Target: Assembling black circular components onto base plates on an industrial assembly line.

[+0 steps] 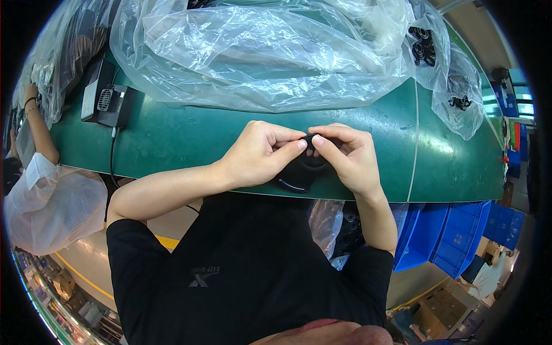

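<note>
A glossy black curved plastic part (306, 169) is pinched at its upper edge by the left hand (263, 152) and the right hand (349, 154), fingers nearly closed against thumbs, above the near edge of the green tabletop (184, 138). Pale lettering is borne by a black short-sleeved shirt (247, 247), white marks by a blue plastic crate (467, 230).

at the centre there are two bare hands, one left hand (261, 152) and one right hand (351, 158), and one black part (307, 169). one green table (190, 135). at twelve o'clock, at least one large clear bag (259, 63); at two, two smaller clear bags (457, 121), their black pieces (424, 47) too jumbled to count. at ten, one boxy corded device (118, 106); at four, at least three blue crates (460, 238); at nine, one co-worker (57, 210).
</note>
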The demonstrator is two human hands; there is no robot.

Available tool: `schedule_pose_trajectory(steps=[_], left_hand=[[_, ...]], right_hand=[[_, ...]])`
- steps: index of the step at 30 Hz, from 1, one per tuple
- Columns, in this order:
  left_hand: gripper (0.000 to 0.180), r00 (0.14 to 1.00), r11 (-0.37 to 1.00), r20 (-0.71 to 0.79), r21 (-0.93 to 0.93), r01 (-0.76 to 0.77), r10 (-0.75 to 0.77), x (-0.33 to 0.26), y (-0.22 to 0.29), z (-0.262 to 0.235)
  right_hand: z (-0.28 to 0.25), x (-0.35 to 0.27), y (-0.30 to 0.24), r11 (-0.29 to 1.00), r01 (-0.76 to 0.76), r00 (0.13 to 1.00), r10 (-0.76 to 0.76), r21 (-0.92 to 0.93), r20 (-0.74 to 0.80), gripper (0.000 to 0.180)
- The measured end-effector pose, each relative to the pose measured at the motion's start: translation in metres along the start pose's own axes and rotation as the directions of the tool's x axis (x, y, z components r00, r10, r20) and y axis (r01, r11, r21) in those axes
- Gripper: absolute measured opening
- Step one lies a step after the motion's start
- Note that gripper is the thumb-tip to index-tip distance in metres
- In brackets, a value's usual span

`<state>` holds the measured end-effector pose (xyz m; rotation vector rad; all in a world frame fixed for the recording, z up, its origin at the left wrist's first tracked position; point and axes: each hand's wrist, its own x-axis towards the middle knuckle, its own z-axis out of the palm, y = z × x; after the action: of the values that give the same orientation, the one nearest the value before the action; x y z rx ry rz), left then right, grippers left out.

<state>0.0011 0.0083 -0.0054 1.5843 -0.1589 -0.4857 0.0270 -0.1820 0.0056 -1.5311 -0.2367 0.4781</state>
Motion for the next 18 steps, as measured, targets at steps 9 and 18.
schedule_pose_trajectory(steps=[9, 18], left_hand=[[0.017, 0.977, 0.958, -0.052, 0.212, -0.191, 0.206, -0.0038, -0.0021, 0.0028], [0.019, 0.995, 0.993, -0.024, 0.071, -0.094, 0.096, -0.0001, -0.0051, 0.0026]], right_hand=[[0.0016, -0.0041, 0.0012, 0.977, 0.108, 0.994, -0.109, -0.183, 0.006, 0.013], [-0.0023, -0.0001, 0.0009, 0.999, -0.026, 0.999, 0.025, 0.026, 0.024, 0.013]])
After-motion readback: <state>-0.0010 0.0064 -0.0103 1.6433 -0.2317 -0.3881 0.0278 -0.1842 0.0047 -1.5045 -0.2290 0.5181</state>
